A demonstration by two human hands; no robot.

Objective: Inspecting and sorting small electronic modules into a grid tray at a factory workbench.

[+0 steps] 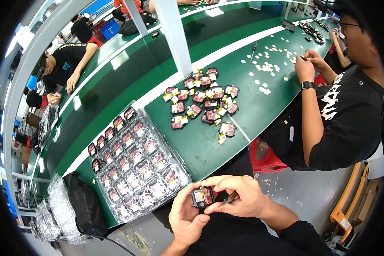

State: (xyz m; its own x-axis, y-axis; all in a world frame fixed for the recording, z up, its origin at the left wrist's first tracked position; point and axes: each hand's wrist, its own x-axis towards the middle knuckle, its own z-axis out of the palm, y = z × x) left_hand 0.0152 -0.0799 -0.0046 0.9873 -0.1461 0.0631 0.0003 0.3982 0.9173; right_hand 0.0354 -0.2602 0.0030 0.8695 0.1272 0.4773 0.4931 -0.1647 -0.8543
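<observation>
In front of my body, my left hand point(184, 219) grips a small black square electronic module point(203, 196) by its edges. The module's uncovered side faces up, with a red circuit board and a silvery-white block. My right hand point(245, 197) pinches a dark slim metal tool point(229, 198) between thumb and fingers, and its fingertips reach the module's right side. Whether the tool's tip touches the module is hidden. Just beyond my left hand lies a clear plastic tray point(181, 167), its pockets filled with similar modules.
A loose pile of modules with yellow tabs point(209, 102) lies on the green table point(190, 147). Pale small pieces point(266, 67) are scattered farther right. A co-worker point(341, 106) sits at right, handling something small. A white post point(173, 36) rises behind the pile. A black bag point(83, 205) rests at left.
</observation>
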